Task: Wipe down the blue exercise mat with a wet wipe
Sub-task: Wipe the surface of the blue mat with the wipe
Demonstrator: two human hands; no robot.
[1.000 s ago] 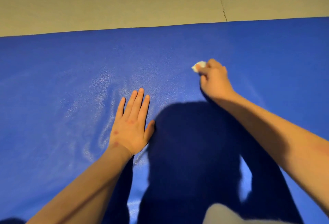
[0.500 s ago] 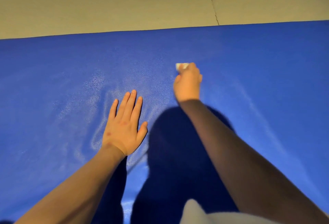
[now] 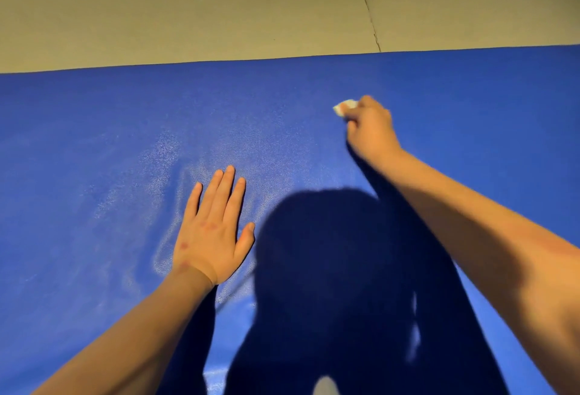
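My left hand (image 3: 213, 234) lay flat on the blue exercise mat (image 3: 94, 159), palm down, fingers straight and close together, thumb angled out to the side, holding nothing. My right hand (image 3: 372, 131) was reached farther out and off to the right, well apart from the left, with its fingers curled round a small white wet wipe (image 3: 344, 106). Only a crumpled corner of the wipe showed past my fingertips, on the side toward the mat's far edge, and it was low against the mat's surface, though the blur there kept me from telling how firmly it pressed. The mat filled the view from side to side, and its far edge met a pale floor (image 3: 219, 11) crossed by one dark seam near the upper right. A glossy sheen sat on the mat around my left hand and in the stretch between my hands. My own shadow (image 3: 329, 269) fell dark across the mat between my forearms.
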